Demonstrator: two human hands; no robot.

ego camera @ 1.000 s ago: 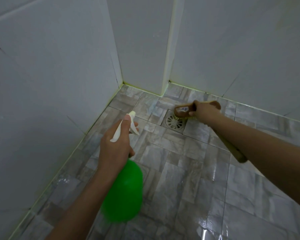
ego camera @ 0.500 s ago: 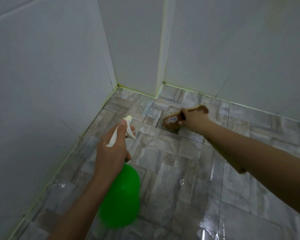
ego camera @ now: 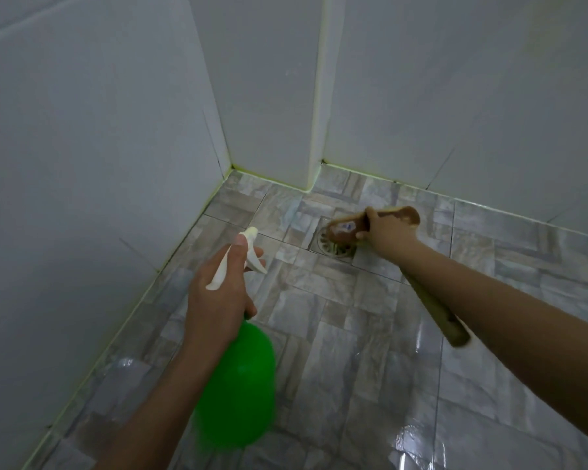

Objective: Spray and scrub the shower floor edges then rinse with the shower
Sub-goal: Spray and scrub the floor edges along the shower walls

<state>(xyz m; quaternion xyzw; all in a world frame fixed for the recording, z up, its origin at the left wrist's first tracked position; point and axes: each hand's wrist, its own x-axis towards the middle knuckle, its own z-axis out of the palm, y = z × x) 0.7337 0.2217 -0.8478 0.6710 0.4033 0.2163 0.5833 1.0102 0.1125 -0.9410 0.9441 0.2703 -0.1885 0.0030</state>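
Observation:
My left hand (ego camera: pixel 218 293) grips the neck of a green spray bottle (ego camera: pixel 238 385) with a white trigger head (ego camera: pixel 248 256), nozzle aimed toward the far left corner. My right hand (ego camera: pixel 384 232) grips a brown scrub brush (ego camera: pixel 347 228) by its handle. The brush head rests over the round metal floor drain (ego camera: pixel 335 247). A long wooden handle (ego camera: pixel 435 313) runs back under my right forearm. The floor is wet grey stone-pattern tile (ego camera: pixel 353 334), with yellowed grout along the wall edges (ego camera: pixel 129 307).
White tiled walls (ego camera: pixel 99 147) enclose the floor on the left and back. A protruding white wall column (ego camera: pixel 279 96) stands at the back, with its outer corner just behind the drain. Wet glare shows on the floor at lower right (ego camera: pixel 418 435).
The brush has shifted a little over the drain in my right hand between frames. My left hand still holds the spray bottle in much the same place.

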